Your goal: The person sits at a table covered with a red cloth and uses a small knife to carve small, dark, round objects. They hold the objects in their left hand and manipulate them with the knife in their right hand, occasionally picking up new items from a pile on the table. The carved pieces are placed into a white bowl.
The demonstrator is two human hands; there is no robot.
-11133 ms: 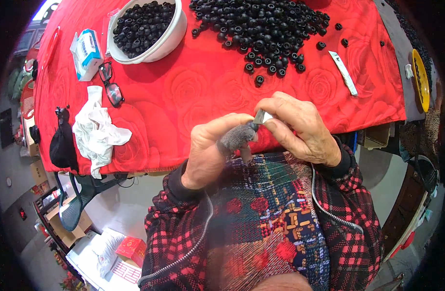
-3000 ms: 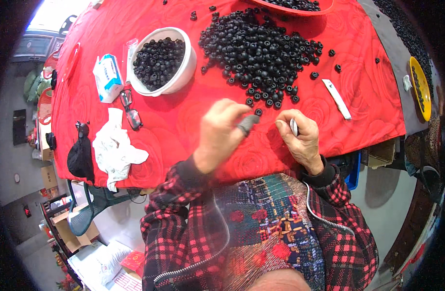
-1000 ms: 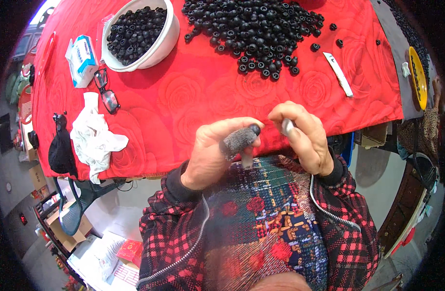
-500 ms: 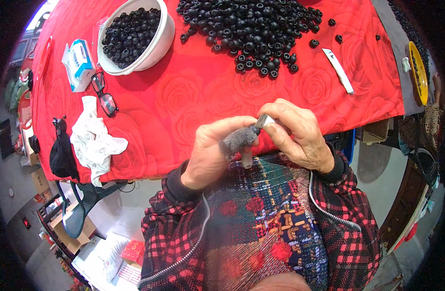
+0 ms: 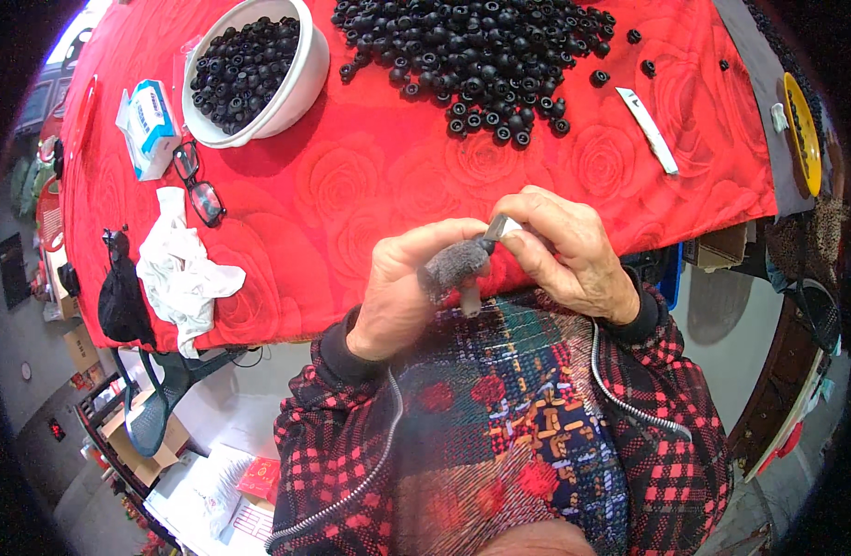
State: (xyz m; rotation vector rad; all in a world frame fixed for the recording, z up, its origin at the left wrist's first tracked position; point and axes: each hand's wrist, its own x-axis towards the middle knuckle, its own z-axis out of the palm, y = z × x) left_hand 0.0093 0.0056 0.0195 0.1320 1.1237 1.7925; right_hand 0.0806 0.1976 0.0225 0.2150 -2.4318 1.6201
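My left hand (image 5: 398, 283) is closed, pinching a small black part (image 5: 488, 246) that is mostly hidden by fingers. A grey fuzzy cover (image 5: 455, 265) sits at its fingers; whether it wraps one finger or is held, I cannot tell. Between thumb and forefinger, my right hand (image 5: 569, 259) grips a small metal blade (image 5: 497, 227) with a white wrapped end. The blade's edge meets or nearly meets the black part. Both hands are close together over the table's near edge, in front of my chest.
On the red cloth (image 5: 351, 185) lie a heap of round black parts (image 5: 481, 56) and a white bowl (image 5: 316, 74) of similar parts. Glasses (image 5: 206, 201), a tissue pack (image 5: 151, 130), a white cloth (image 5: 180, 269) and a white strip (image 5: 648, 132) lie about. A yellow tray (image 5: 800, 134) stands right.
The blade and fingers have shifted very slightly against the black part. Both hands keep their grip, and the view has tilted a little.
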